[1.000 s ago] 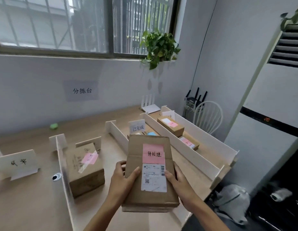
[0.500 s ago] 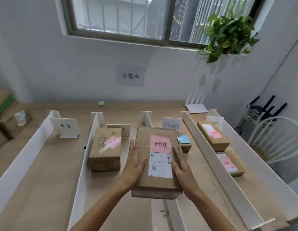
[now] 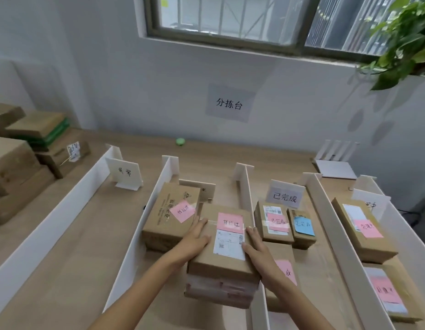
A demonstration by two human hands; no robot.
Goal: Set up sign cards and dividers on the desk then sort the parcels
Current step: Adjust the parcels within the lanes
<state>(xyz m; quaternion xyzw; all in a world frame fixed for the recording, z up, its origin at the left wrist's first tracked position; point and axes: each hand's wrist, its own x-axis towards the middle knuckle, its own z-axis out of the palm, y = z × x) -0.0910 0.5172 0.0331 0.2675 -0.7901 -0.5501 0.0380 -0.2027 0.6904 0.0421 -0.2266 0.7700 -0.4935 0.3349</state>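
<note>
Got a brown parcel [image 3: 206, 263] with a pink note [image 3: 230, 222] and a white shipping label [image 3: 229, 244] pressed between the two grips. Left grip [image 3: 192, 241] flat along its left edge, right grip [image 3: 256, 248] flat along its right edge, fingers straight on both, not curled round anything. Sits low in the lane between the left divider [image 3: 135, 241] and the middle divider [image 3: 245, 186]; can't tell if touching the counter [image 3: 76, 234] or just above it.

Just left of the left grip, same lane: a second parcel [image 3: 164, 225], with a half-hidden sign card [image 3: 202, 189] behind it. Right of the right grip, over the middle divider: a flat parcel [image 3: 283, 270] under the wrist, and ahead of that two small parcels [image 3: 274, 222] side by side, one with a blue note [image 3: 303, 226], before a sign card reading 已完成 [image 3: 284, 196]. Further right, past the far divider [image 3: 337, 234]: a far parcel [image 3: 363, 229] and a near parcel [image 3: 392, 294].

Well off to the left of the grips: a lone sign card [image 3: 124, 172] and a pile of boxes [image 3: 14, 163]. Straight ahead on the wall: a paper sheet [image 3: 229, 103] reading 分拣台.
</note>
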